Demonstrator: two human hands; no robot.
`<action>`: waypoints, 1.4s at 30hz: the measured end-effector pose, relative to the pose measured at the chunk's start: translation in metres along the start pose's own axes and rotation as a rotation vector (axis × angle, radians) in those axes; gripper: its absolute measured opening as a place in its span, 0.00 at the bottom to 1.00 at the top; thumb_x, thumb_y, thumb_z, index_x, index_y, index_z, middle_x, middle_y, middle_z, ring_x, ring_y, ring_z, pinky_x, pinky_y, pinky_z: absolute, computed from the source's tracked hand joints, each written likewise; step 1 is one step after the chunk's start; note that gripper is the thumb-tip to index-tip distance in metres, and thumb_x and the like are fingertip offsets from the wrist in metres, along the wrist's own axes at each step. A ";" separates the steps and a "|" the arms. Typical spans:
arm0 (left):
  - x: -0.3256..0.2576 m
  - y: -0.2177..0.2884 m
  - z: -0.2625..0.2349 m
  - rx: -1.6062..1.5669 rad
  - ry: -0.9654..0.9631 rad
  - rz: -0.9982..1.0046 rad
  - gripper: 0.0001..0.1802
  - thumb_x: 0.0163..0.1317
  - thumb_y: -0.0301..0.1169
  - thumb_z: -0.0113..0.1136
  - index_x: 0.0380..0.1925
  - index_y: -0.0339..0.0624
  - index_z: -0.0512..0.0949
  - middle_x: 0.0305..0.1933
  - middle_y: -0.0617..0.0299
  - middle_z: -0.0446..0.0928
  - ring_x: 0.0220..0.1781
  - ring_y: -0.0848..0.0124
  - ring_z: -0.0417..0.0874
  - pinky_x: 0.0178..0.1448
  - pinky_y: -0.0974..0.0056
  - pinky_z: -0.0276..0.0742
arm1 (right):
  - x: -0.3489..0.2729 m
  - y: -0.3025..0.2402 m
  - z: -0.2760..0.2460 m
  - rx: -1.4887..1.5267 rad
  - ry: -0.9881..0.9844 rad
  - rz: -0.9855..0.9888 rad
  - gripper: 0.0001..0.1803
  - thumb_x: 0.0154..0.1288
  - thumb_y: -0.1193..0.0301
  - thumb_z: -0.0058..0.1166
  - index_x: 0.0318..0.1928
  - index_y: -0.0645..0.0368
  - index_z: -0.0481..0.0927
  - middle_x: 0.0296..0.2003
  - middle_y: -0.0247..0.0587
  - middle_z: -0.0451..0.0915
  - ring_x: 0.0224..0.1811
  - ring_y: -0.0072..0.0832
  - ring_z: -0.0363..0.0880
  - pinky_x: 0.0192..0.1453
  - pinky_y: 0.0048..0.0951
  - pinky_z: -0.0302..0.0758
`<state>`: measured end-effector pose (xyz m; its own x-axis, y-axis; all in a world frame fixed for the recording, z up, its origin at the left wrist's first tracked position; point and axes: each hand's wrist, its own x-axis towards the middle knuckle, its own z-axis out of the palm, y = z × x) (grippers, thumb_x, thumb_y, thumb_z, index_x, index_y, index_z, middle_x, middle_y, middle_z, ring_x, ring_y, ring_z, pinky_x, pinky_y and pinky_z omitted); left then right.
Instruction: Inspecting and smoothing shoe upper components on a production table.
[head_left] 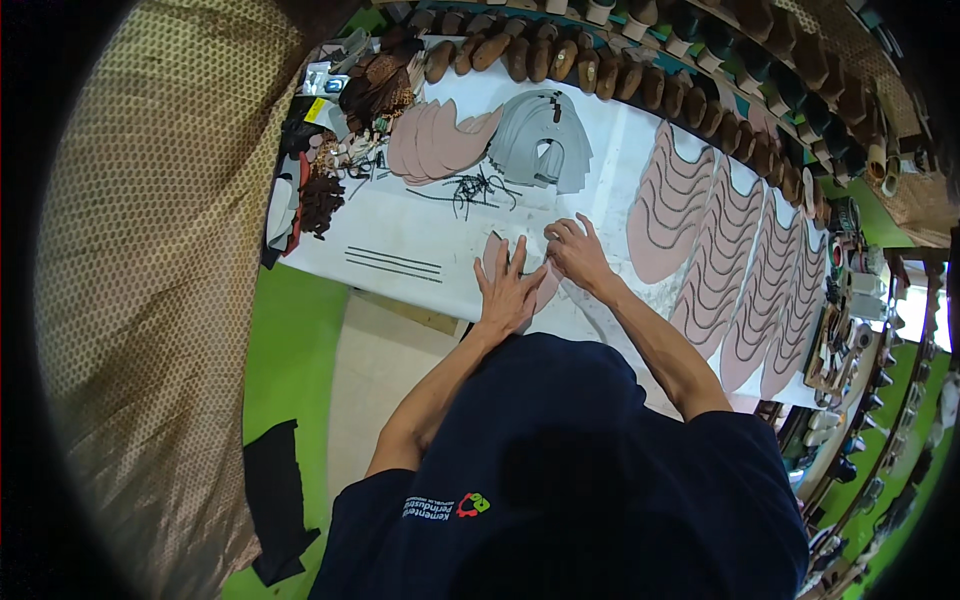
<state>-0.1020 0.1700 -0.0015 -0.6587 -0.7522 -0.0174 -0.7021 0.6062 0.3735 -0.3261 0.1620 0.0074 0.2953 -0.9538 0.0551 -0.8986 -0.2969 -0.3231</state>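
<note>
Pink piece (497,252): a flat, curved cut of pinkish material, lying on the white table (400,240) at its near edge, mostly hidden under the hands. Left hand (508,287) pressed flat on it, fingers spread wide. Right hand (578,252) just to the right, fingers bent and narrowed at the piece's far edge, seemingly pinching or smoothing something small; what it grips cannot be told.

Progress, as judged: many pink pieces (730,265) already lie in overlapping rows on the right of the table, dark curved lines marking each one. A fanned pink stack (435,140) and a grey stack (540,140) sit farther off, left of centre, apparently unworked. Black strips (475,190) lie tangled between the stacks and the hands. Brown shoe lasts (560,60) line the far edge.
</note>
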 end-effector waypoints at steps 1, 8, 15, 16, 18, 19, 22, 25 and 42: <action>0.000 0.000 0.000 0.000 0.000 -0.001 0.25 0.69 0.41 0.63 0.66 0.71 0.81 0.91 0.54 0.44 0.90 0.43 0.42 0.73 0.11 0.36 | 0.000 0.000 0.000 0.002 -0.002 0.002 0.07 0.59 0.71 0.67 0.39 0.53 0.91 0.58 0.31 0.81 0.70 0.33 0.72 0.84 0.58 0.55; -0.003 0.000 0.004 0.017 -0.017 0.009 0.25 0.68 0.44 0.65 0.66 0.69 0.81 0.91 0.55 0.45 0.89 0.44 0.43 0.74 0.11 0.36 | 0.002 0.000 0.001 0.007 0.012 -0.006 0.06 0.60 0.71 0.65 0.38 0.53 0.90 0.57 0.31 0.81 0.70 0.33 0.73 0.84 0.58 0.54; -0.004 0.001 0.003 -0.009 -0.020 -0.012 0.26 0.68 0.44 0.65 0.67 0.69 0.80 0.91 0.55 0.45 0.89 0.44 0.43 0.75 0.11 0.36 | 0.006 -0.001 0.002 0.001 0.024 -0.013 0.05 0.60 0.71 0.64 0.36 0.53 0.90 0.56 0.30 0.82 0.69 0.32 0.73 0.84 0.59 0.55; -0.003 0.002 0.002 -0.009 -0.020 -0.013 0.26 0.68 0.44 0.65 0.67 0.69 0.80 0.91 0.55 0.45 0.89 0.44 0.43 0.75 0.11 0.36 | 0.006 -0.001 0.002 -0.011 0.023 -0.018 0.05 0.59 0.71 0.65 0.36 0.53 0.90 0.56 0.30 0.82 0.69 0.32 0.74 0.84 0.59 0.56; -0.001 0.004 -0.001 -0.020 -0.037 -0.040 0.28 0.69 0.46 0.63 0.70 0.71 0.78 0.91 0.55 0.44 0.90 0.44 0.43 0.75 0.12 0.35 | 0.006 0.000 0.002 -0.022 0.022 -0.020 0.04 0.59 0.71 0.65 0.35 0.53 0.90 0.56 0.30 0.82 0.68 0.32 0.74 0.84 0.59 0.56; 0.001 0.005 -0.002 -0.021 -0.037 -0.039 0.28 0.69 0.46 0.63 0.70 0.71 0.78 0.91 0.55 0.44 0.90 0.44 0.43 0.75 0.12 0.35 | 0.006 0.001 0.002 -0.046 0.008 -0.020 0.05 0.59 0.70 0.66 0.36 0.50 0.89 0.57 0.29 0.81 0.69 0.32 0.73 0.83 0.58 0.56; 0.002 0.004 0.000 0.035 -0.075 -0.043 0.30 0.70 0.48 0.62 0.72 0.73 0.76 0.91 0.56 0.43 0.90 0.44 0.42 0.75 0.12 0.34 | 0.008 -0.001 0.001 -0.052 0.001 -0.021 0.05 0.59 0.70 0.66 0.36 0.49 0.90 0.57 0.29 0.81 0.69 0.32 0.73 0.83 0.58 0.56; 0.001 0.004 0.004 0.066 -0.069 -0.032 0.29 0.71 0.49 0.61 0.72 0.73 0.76 0.91 0.56 0.43 0.90 0.44 0.42 0.75 0.12 0.34 | 0.004 0.000 -0.001 -0.002 0.030 0.005 0.04 0.60 0.69 0.66 0.36 0.51 0.90 0.56 0.31 0.81 0.68 0.33 0.74 0.82 0.59 0.57; 0.000 0.014 0.009 0.049 -0.016 -0.012 0.31 0.73 0.56 0.58 0.72 0.61 0.74 0.91 0.53 0.44 0.91 0.46 0.40 0.77 0.14 0.29 | -0.029 0.002 -0.003 0.117 0.204 0.270 0.11 0.66 0.61 0.68 0.45 0.49 0.94 0.61 0.36 0.80 0.70 0.39 0.72 0.78 0.50 0.61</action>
<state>-0.1143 0.1802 -0.0046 -0.6544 -0.7553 -0.0367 -0.7220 0.6096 0.3273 -0.3376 0.1888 0.0082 -0.0295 -0.9901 0.1370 -0.8887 -0.0368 -0.4570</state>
